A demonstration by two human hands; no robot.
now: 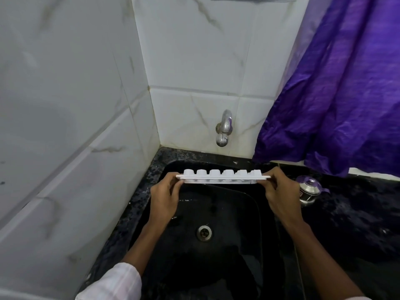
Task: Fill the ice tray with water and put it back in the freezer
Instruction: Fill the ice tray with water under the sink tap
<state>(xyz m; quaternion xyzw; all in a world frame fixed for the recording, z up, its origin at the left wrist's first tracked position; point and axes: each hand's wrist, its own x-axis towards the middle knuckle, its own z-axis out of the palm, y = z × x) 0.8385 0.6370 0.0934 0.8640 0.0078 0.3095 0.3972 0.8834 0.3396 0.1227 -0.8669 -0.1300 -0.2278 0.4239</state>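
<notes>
Both hands are over a black sink [238,204], each gripping one short end of the ice tray. Left hand [165,197]: fingers curled round the tray's left end, thumb on the near side. Right hand [281,191]: fingers curled round the right end. One pale striped sleeve [112,282] shows on the left forearm, nearest the camera. Below and nearer than the hands: one round metal drain [204,233] in the sink floor. Between the hands: one white ice tray [223,177], held in the air above the basin, touching nothing but the hands. It is seen almost edge-on, and six cup undersides in one row stand above its flat rim. Any contents cannot be made out. Just right of the right hand: one small steel container [308,190] with a purple lid, standing on the speckled black counter [357,224]. A small mark on its side is too blurred to read, and no other writing is legible. Beyond the tray: one chrome tap [224,128], fixed to the back wall above the far edge of the sink. Walls behind and left of the hands are white marble-pattern tiles [194,50] meeting in a corner. Far right: one purple curtain [337,94], its hem reaching the counter.
</notes>
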